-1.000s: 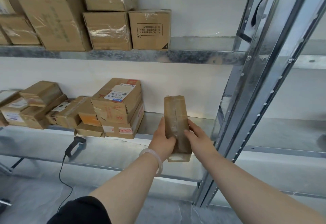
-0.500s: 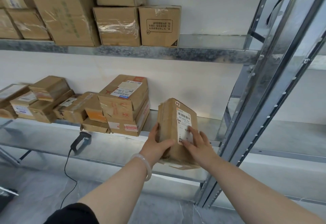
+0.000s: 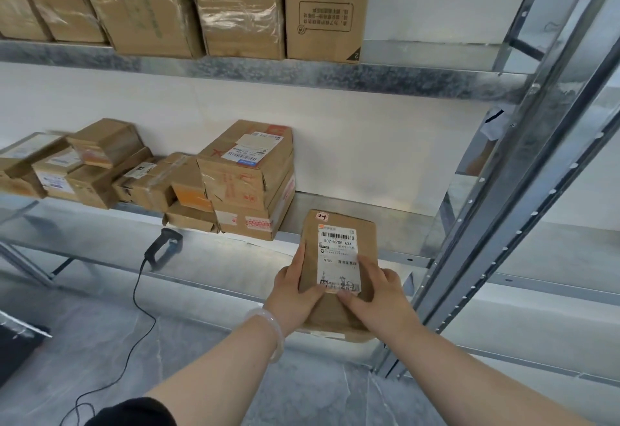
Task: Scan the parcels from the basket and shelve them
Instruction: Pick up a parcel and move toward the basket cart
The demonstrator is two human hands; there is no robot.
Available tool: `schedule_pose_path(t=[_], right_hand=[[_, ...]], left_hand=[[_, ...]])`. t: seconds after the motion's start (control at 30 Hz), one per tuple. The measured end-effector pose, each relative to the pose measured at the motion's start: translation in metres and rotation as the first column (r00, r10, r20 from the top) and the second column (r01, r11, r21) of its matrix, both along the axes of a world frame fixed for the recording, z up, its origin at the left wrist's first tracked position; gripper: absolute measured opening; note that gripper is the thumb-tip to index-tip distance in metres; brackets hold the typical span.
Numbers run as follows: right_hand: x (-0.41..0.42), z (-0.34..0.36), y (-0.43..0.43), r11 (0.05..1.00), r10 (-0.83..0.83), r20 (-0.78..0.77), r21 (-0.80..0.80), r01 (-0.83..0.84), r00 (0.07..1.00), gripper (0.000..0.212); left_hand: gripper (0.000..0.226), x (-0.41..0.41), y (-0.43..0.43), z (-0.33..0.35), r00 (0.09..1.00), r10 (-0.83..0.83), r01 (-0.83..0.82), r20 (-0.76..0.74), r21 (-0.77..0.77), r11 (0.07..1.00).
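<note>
A flat brown cardboard parcel [image 3: 339, 224] with a white barcode label facing up lies at the front of the middle metal shelf [image 3: 402, 221], right of the other parcels. My left hand [image 3: 293, 295] holds its left edge, thumb on top. On its right side my right hand [image 3: 379, 295] grips it, fingers over the label's lower corner. The parcel's near end juts past the shelf's front edge. A black handheld scanner [image 3: 164, 246] lies on the shelf to the left, its cable hanging down.
A stack of taped parcels [image 3: 248, 177] stands just left of the held one, with smaller boxes [image 3: 97, 164] further left. Larger cartons [image 3: 325, 16] fill the upper shelf. A slanted metal upright [image 3: 469, 241] stands close on the right. Grey floor lies below.
The parcel has turned from standing on edge to lying flat, label up, and has come down onto the shelf. Both hands stayed on it.
</note>
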State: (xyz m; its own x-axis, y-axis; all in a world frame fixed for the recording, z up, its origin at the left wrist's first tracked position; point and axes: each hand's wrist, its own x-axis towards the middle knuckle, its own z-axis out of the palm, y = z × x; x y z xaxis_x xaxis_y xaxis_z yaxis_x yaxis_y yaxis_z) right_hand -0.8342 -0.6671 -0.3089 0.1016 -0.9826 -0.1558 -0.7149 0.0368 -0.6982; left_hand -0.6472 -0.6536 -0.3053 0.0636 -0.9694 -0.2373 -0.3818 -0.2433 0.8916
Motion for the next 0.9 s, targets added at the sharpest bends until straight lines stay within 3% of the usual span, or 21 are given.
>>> schedule_pose_path(t=[0.27,0.5,0.9], right_hand=[[0.038,-0.027,0.004,0.985,0.172,0.11,-0.012,-0.172,0.979,0.081],[0.109,-0.039,0.017,0.962,0.27,0.091,0.01,-0.272,0.959,0.079],[0.315,-0.064,0.057,0.93,0.354,0.184,0.034,-0.366,0.917,0.07]], left_hand=[[0.074,0.039,0.036,-0.028,0.994,0.095,-0.096,-0.046,-0.017,0.995],[0.074,0.1,0.066,-0.049,0.969,0.238,-0.239,-0.06,-0.014,0.971],[0.077,0.285,0.129,-0.066,0.923,0.384,-0.384,-0.032,0.01,0.923]])
